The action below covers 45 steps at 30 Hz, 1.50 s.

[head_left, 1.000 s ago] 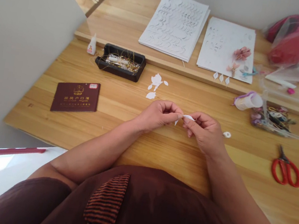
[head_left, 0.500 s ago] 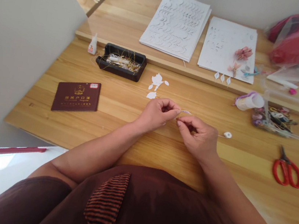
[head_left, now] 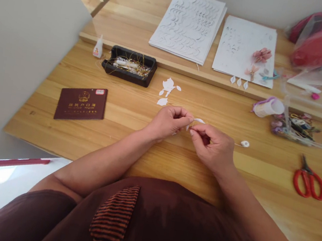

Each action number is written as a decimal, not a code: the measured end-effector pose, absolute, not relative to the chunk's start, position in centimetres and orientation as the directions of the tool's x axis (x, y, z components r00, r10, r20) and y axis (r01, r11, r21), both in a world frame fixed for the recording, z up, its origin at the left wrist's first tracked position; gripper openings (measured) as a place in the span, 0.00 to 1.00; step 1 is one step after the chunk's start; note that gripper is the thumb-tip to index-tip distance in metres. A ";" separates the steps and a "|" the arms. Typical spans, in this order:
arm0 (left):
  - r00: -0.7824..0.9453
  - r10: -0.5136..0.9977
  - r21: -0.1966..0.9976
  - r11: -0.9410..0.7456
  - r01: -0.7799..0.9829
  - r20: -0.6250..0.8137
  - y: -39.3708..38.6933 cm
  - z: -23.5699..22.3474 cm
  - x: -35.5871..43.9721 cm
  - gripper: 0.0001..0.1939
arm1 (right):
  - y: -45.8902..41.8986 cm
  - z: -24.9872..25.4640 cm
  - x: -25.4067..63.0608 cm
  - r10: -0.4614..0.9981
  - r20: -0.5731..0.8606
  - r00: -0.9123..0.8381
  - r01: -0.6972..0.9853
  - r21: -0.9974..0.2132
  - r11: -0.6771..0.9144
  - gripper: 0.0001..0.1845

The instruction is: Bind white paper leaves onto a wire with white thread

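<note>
Close together over the desk, both my hands are closed in pinches. My left hand (head_left: pixel 169 122) pinches a small white petal-shaped piece (head_left: pixel 199 120), whose curved edge shows past the fingertips. Just right of it, my right hand (head_left: pixel 216 144) has thumb and forefinger pressed together on a thin thread or wire, too fine to make out clearly. To the right of that hand lies a small white spool (head_left: pixel 245 143) with a strand leading toward the hand. Several white cut-out petals (head_left: pixel 168 85) lie on the wood beyond my left hand.
Red-handled scissors (head_left: pixel 309 183) lie at the right, below a clear plastic box (head_left: pixel 306 133) and a white roll (head_left: pixel 269 107). A black tray (head_left: pixel 128 76), a small glue bottle (head_left: pixel 98 48) and a maroon booklet (head_left: pixel 81 103) are at the left. Paper stacks (head_left: pixel 189 26) rest on the raised shelf.
The white piece between my fingers has turned slightly, and more of it shows. Both hands stay in nearly the same place; the whole view has shifted a little.
</note>
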State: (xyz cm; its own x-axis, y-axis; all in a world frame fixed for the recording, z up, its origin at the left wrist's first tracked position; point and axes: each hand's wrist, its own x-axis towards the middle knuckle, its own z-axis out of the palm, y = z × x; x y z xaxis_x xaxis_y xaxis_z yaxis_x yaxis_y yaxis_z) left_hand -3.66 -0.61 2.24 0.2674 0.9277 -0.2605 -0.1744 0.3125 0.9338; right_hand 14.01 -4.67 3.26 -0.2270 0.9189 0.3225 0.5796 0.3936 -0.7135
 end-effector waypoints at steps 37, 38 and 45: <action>0.438 0.875 0.756 0.427 -0.497 -0.206 -1.3 3.4 -3.8 0.11 | -4.0 2.6 14.4 0.949 0.310 0.059 0.380 -0.886 0.266 0.24; 0.435 0.874 0.749 0.434 -0.501 -0.216 -1.2 3.4 -3.8 0.11 | -4.3 2.7 14.3 0.930 0.363 0.067 0.357 -0.879 0.317 0.27; 0.463 0.856 0.759 0.456 -0.465 -0.231 -1.5 3.2 -3.7 0.14 | -5.6 2.9 13.3 0.929 0.341 -0.142 0.147 -0.921 0.360 0.34</action>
State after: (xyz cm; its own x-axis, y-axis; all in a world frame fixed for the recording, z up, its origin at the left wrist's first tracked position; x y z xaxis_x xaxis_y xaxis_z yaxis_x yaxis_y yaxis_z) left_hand -3.67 -1.46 3.24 0.4626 0.8560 -0.2308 -0.4654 0.4561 0.7585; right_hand 13.33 -5.63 2.86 -0.1418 0.9294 0.3407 0.1469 0.3601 -0.9213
